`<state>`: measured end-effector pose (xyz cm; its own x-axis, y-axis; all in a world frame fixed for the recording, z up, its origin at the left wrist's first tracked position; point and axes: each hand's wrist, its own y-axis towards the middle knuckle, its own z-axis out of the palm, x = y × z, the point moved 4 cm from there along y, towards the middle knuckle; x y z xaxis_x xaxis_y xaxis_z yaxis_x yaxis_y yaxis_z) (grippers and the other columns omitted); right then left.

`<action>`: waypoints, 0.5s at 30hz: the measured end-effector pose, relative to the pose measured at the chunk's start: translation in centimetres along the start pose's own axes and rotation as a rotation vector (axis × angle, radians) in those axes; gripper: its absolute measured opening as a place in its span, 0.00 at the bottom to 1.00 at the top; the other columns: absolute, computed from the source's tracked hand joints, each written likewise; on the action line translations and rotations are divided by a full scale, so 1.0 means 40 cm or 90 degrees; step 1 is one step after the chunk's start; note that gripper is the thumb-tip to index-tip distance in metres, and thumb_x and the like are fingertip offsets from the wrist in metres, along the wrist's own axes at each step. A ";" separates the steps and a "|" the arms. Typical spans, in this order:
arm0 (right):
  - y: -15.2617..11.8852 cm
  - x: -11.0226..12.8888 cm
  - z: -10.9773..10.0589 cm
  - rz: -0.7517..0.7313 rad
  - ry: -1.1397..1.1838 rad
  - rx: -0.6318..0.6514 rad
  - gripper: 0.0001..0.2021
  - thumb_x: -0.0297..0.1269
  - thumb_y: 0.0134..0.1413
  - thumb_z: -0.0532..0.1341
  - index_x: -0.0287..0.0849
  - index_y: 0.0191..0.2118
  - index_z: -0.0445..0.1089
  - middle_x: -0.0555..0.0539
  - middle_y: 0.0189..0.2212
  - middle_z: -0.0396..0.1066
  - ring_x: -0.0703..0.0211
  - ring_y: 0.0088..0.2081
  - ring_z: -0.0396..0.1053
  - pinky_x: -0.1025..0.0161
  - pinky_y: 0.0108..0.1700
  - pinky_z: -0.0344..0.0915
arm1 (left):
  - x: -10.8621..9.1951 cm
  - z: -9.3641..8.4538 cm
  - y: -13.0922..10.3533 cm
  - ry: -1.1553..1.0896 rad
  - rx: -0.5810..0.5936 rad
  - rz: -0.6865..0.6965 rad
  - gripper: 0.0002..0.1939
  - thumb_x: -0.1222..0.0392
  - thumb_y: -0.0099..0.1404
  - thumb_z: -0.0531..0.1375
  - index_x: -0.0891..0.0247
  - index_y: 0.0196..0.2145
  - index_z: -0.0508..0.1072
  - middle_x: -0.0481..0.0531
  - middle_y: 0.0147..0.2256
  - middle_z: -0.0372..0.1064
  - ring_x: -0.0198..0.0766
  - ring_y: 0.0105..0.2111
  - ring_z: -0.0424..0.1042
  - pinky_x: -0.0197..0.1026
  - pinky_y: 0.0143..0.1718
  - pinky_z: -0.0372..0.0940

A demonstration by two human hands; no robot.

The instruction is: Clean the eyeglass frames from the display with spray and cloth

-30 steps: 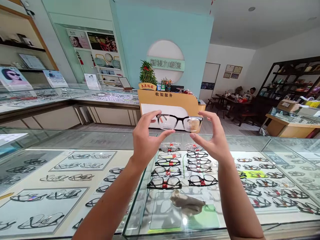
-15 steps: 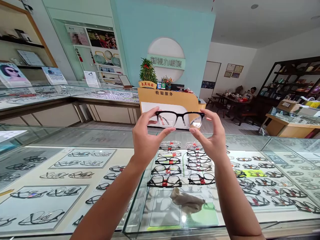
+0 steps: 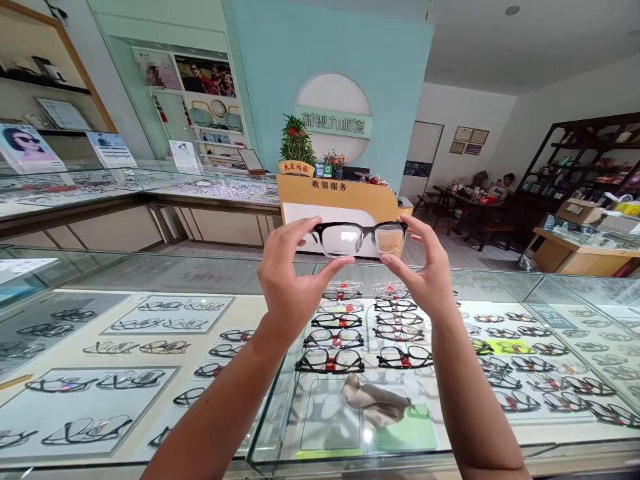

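Observation:
A pair of eyeglasses (image 3: 369,231), dark along the top and clear below, is held up in front of me over the glass display case. My left hand (image 3: 295,267) pinches its left end between thumb and fingers. At the right end, my right hand (image 3: 423,263) grips it the same way, thumb under the lower rim. The lenses face me at a slant, and the folded or trailing temples are mostly hidden. On the glass top below lies a crumpled grey-beige cloth (image 3: 375,402), apart from both hands.
Under the glass of the near display case (image 3: 340,457) several rows of eyeglasses (image 3: 330,360) are laid out. A wooden cashier counter (image 3: 300,190) with a potted plant (image 3: 296,141) stands ahead. Far right, a person (image 3: 503,190) sits at a dark table.
The eyeglasses have turned in my hands, so the left end now comes nearer and the lenses catch different reflections. My left hand has shifted slightly left. The cloth stays put.

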<state>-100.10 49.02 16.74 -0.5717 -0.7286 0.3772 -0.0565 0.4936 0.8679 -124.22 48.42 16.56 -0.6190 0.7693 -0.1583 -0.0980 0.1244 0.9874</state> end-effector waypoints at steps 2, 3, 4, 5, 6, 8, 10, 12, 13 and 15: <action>0.000 -0.005 0.004 0.006 0.004 0.005 0.32 0.51 0.63 0.70 0.58 0.69 0.65 0.44 0.66 0.71 0.42 0.62 0.72 0.38 0.64 0.70 | -0.006 -0.003 0.001 0.013 -0.007 0.017 0.34 0.45 0.59 0.76 0.57 0.59 0.74 0.58 0.53 0.79 0.51 0.52 0.78 0.53 0.51 0.75; 0.000 -0.007 0.005 0.008 0.009 0.006 0.32 0.51 0.63 0.70 0.58 0.69 0.64 0.44 0.66 0.71 0.42 0.62 0.72 0.38 0.64 0.70 | -0.008 -0.004 0.002 0.018 -0.008 0.019 0.34 0.45 0.59 0.76 0.57 0.59 0.74 0.58 0.53 0.79 0.52 0.52 0.78 0.54 0.52 0.75; 0.000 -0.008 0.006 0.008 0.013 0.005 0.32 0.50 0.63 0.70 0.58 0.69 0.64 0.44 0.66 0.71 0.43 0.62 0.72 0.39 0.64 0.70 | -0.008 -0.004 0.003 0.022 -0.007 0.017 0.34 0.45 0.59 0.76 0.57 0.59 0.74 0.58 0.53 0.79 0.52 0.52 0.78 0.54 0.52 0.75; 0.000 -0.009 0.007 0.008 0.015 0.004 0.32 0.50 0.63 0.70 0.58 0.69 0.64 0.44 0.66 0.70 0.43 0.62 0.72 0.39 0.64 0.70 | -0.008 -0.004 0.004 0.023 -0.005 0.012 0.34 0.44 0.59 0.76 0.57 0.58 0.74 0.58 0.53 0.78 0.51 0.52 0.78 0.54 0.51 0.75; 0.000 -0.008 0.007 0.008 0.014 0.002 0.32 0.50 0.63 0.70 0.57 0.69 0.64 0.43 0.66 0.70 0.43 0.62 0.72 0.39 0.64 0.70 | -0.007 -0.002 0.006 0.022 -0.001 0.004 0.34 0.44 0.59 0.76 0.58 0.58 0.74 0.58 0.53 0.78 0.51 0.52 0.78 0.53 0.50 0.75; -0.001 -0.007 0.007 0.008 0.006 -0.009 0.32 0.51 0.63 0.70 0.56 0.69 0.64 0.42 0.65 0.71 0.42 0.61 0.72 0.40 0.63 0.70 | -0.002 0.001 0.008 0.013 0.011 -0.019 0.33 0.44 0.60 0.76 0.58 0.58 0.74 0.58 0.53 0.77 0.51 0.53 0.77 0.51 0.48 0.76; -0.001 -0.004 0.006 0.007 -0.007 -0.027 0.32 0.52 0.62 0.70 0.55 0.68 0.64 0.41 0.63 0.72 0.42 0.60 0.72 0.40 0.61 0.71 | 0.006 0.007 0.010 -0.007 0.027 -0.052 0.31 0.45 0.61 0.75 0.56 0.58 0.75 0.57 0.53 0.77 0.50 0.53 0.77 0.50 0.47 0.76; -0.002 0.000 0.006 0.007 -0.018 -0.046 0.31 0.53 0.62 0.70 0.54 0.67 0.66 0.41 0.60 0.73 0.43 0.57 0.73 0.41 0.59 0.71 | 0.018 0.015 0.009 -0.036 0.047 -0.094 0.30 0.45 0.61 0.75 0.55 0.58 0.76 0.56 0.53 0.77 0.49 0.52 0.77 0.50 0.46 0.76; -0.002 0.001 0.005 0.007 -0.021 -0.052 0.30 0.53 0.62 0.70 0.54 0.66 0.66 0.41 0.58 0.73 0.43 0.56 0.73 0.41 0.58 0.71 | 0.024 0.019 0.008 -0.049 0.057 -0.117 0.30 0.45 0.61 0.75 0.54 0.58 0.76 0.56 0.52 0.77 0.48 0.51 0.77 0.51 0.46 0.76; -0.002 0.005 0.006 0.008 -0.021 -0.059 0.29 0.53 0.61 0.70 0.53 0.64 0.67 0.41 0.57 0.74 0.43 0.55 0.73 0.41 0.57 0.71 | 0.035 0.027 0.004 -0.068 0.074 -0.158 0.30 0.44 0.61 0.75 0.53 0.58 0.76 0.56 0.52 0.77 0.48 0.51 0.78 0.51 0.47 0.76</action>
<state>-100.40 48.95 16.68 -0.5986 -0.7060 0.3784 0.0253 0.4555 0.8899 -124.26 50.19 16.49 -0.5007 0.7672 -0.4009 -0.1427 0.3836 0.9124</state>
